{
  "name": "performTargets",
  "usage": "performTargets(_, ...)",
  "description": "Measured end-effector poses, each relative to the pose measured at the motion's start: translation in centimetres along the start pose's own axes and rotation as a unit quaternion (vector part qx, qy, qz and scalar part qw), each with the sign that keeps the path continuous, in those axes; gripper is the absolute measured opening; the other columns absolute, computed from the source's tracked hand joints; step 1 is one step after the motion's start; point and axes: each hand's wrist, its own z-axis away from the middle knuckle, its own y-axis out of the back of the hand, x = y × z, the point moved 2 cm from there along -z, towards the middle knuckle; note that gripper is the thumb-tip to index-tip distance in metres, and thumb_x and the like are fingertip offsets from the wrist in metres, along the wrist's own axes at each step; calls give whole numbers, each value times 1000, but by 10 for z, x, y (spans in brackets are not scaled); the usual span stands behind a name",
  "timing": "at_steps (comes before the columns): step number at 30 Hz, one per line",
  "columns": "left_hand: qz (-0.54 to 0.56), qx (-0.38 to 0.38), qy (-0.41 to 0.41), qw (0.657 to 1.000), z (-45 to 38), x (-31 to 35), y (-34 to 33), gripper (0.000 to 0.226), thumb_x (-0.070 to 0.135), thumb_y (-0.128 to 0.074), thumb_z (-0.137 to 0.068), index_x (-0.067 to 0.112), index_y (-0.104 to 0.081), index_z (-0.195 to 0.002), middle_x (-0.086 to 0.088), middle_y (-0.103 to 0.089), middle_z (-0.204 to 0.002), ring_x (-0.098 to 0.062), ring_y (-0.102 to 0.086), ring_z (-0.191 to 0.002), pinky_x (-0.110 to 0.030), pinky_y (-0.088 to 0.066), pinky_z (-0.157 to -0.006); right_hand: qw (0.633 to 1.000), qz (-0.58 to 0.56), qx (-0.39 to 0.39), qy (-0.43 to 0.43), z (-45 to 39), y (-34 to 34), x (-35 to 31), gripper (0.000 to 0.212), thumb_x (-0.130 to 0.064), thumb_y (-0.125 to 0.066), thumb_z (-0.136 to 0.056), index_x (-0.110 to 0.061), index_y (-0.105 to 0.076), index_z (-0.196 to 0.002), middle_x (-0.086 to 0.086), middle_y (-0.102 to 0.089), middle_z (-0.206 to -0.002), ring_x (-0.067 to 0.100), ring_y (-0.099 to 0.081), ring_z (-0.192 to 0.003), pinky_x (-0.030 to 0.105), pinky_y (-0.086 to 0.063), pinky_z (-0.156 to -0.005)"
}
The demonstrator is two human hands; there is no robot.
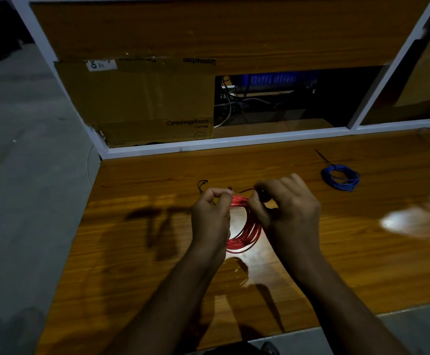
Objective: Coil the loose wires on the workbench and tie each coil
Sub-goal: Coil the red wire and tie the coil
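The blue coil (pixel 340 177) lies tied on the workbench (pixel 137 190), and my left hand (pixel 210 216) and right hand (pixel 289 208) each pinch the black tie (pixel 243 191) at the red coil (pixel 246 226), not yet cinched, I judge.

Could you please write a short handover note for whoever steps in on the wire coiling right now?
Left hand and right hand both pinch the top of the red coil, held just above the workbench, working a thin black tie there.
Blue coil lies far right on the workbench, black tie tail sticking out: looks tied.
Done: both wires coiled.
Left: finish tying the red coil and set it down.
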Motion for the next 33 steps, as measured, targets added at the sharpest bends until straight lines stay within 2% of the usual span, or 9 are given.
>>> performTargets(4, -31, 0, -22, 999, -1, 0, -1, 9, 23, -58, -97, 17, -64, -97, 1, -44, -58, -10, -31, -44, -23, -26, -42, 1000, 8, 6, -5, -1, -1, 1, 9, -14, -68, -85, -6, -68, -85, 4, -64, -77, 18, -55, -73, 29, -43, -58)
performTargets(10, -37, 2, -23, 999, -3, 3, -3, 9, 23, -57, -98, 17, -64, -97, 0, -41, -57, -10, -30, -44, -23, -25, -40, 1000, 18, 7, -21, -3, -3, 2, 11, -17, -68, -85, -6, -69, -86, 4, -64, -78, 17, -55, -75, 23, -38, -61)
performTargets(15, -25, 8, -16, 1000, -4, 5, -3, 8, 22, -58, -98, 17, -64, -96, 0, -40, -55, -11, -30, -44, -21, -22, -40, 1000, 9, 6, -27, -4, -5, 3, 13, -19, -66, -86, -7, -68, -87, 4, -64, -79, 18, -55, -76, 28, -44, -58)
performTargets(21, -9, 10, -13, 1000, -8, 6, -3, 9, 23, -57, -98, 18, -65, -96, -1, -40, -55, -12, -29, -43, -21, -21, -41, 1000, 7, 11, -13, -5, -5, 0, 13, -19, -67, -86, -6, -68, -86, 5, -64, -78, 19, -55, -75, 30, -44, -57)
performTargets(26, -11, 8, -20, 1000, -9, 7, -3, 10, 23, -57, -99, 17, -64, -97, -1, -43, -55, -13, -29, -44, -22, -21, -41, 1000, 15, 17, -6, -8, -3, -3, 12, -18, -68, -85, -6, -68, -87, 5, -64, -79, 18, -54, -74, 25, -40, -59)
performTargets(33, -15, 11, -24, 1000, -12, 7, -3, 10, 24, -57, -98, 18, -65, -97, -3, -48, -60, -13, -30, -45, -22, -23, -41, 1000, 9, 19, 4, -8, -3, -5, 12, -17, -67, -86, -6, -68, -88, 5, -63, -79, 18, -54, -75, 28, -42, -58)
